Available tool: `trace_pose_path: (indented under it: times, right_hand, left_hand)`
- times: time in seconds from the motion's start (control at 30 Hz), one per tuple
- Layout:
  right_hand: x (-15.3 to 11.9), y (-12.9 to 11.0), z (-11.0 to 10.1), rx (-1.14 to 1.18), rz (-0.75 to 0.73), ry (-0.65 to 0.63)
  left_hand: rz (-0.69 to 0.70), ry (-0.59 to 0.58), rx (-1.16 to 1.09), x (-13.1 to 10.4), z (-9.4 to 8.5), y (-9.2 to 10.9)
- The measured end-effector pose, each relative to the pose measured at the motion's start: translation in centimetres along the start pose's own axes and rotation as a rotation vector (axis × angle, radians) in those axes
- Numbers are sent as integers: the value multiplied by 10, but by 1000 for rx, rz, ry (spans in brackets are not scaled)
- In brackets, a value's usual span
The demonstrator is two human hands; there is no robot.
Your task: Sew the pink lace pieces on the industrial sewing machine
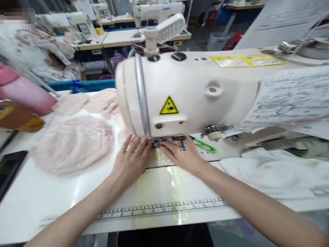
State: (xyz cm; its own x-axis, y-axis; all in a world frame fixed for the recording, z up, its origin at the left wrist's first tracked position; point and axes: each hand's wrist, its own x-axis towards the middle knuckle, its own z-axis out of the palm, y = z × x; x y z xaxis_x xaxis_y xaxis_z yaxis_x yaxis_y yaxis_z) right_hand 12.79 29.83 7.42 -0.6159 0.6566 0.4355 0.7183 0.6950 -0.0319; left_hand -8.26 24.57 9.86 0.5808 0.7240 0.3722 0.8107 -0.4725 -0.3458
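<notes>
My left hand (pixel 135 152) lies with its fingers stretched flat over pale pink fabric (pixel 124 136), just left of the presser foot (pixel 156 144) of a white sewing machine (pixel 195 92). To the right of the foot is my right hand (pixel 186 154), its thumb and a finger reaching toward the needle area. The needle clamp and machine head hide part of those fingers. They look stretched out and low over the bed; whether they pinch any cloth is hard to see. Green-handled thread snips (pixel 205 145) lie behind my right wrist.
A stack of round, pale pink fabric pieces (pixel 74 144) sits at left, with more behind it. A pink bottle (pixel 28 89), brown tape roll (pixel 20 116) and dark phone (pixel 11 168) are farther left. White cloth (pixel 267 171) lies right. A ruler strip (pixel 159 209) runs along the front edge.
</notes>
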Motion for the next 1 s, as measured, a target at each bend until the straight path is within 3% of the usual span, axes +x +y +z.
trace_pose_path:
  times: [0.07,0.17,0.3,0.43,0.6,0.83,1.0]
  right_hand:
    - [-5,0,5,23,18,62]
    - [-10,0,12,44,-6,114]
    - [-9,1,11,29,-50,119]
    - [-4,1,5,-50,-94,205]
    - [1,1,2,-54,-101,319]
    - [0,3,-4,-3,-121,291]
    - [0,3,-7,4,-113,202]
  left_hand:
    - [-61,-84,30,0,-13,-11]
    - [-350,-282,135,-8,-37,-43]
    - [-634,-412,272,-33,-55,-82]
    - [-649,-420,269,-49,-50,-92]
    - [-642,-407,242,-48,-43,-88]
    - [-770,-387,114,-45,-55,-94]
    - [-867,-368,-11,-44,-64,-102]
